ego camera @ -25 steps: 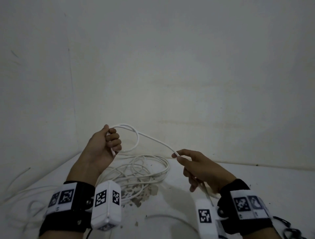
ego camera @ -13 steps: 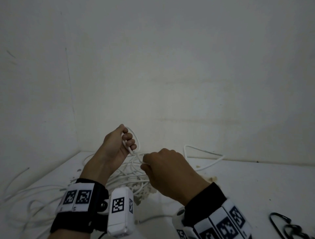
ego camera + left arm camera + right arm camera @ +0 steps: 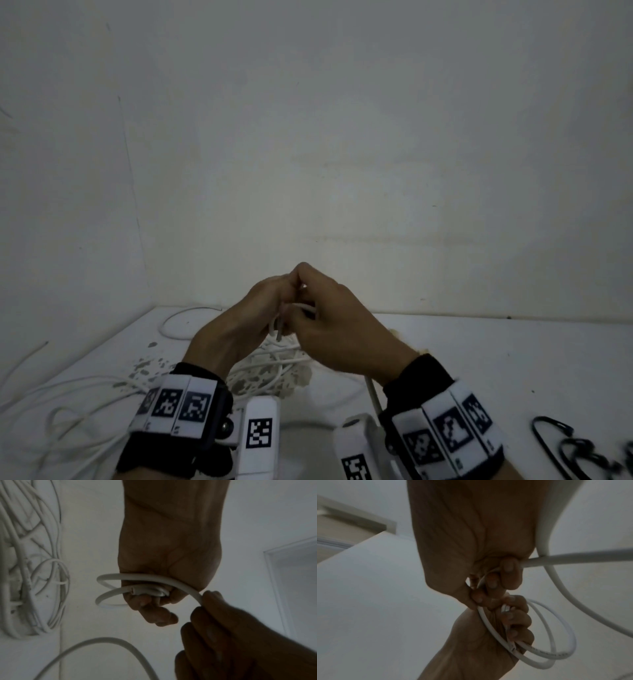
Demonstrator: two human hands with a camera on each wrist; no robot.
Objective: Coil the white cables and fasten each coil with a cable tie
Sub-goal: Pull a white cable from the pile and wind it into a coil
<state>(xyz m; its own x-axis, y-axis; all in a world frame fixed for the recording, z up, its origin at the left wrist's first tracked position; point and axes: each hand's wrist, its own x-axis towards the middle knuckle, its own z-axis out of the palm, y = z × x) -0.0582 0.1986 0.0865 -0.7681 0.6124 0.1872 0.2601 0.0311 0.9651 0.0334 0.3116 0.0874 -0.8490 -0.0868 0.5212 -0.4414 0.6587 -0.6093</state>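
Head view: both hands [image 3: 301,318] grip smooth, round white cable [image 3: 149,577] loops.

you're working in dim, flat, greyish light with only soft shadows on the white table [image 3: 513,359]. the head view bends at its edges, and the black ties [image 3: 582,448] at lower right smear with blur. both wrist views are darker and grainy: your left hand [image 3: 171,547] and right hand [image 3: 471,534] read as backlit silhouettes against pale walls, softly focused.
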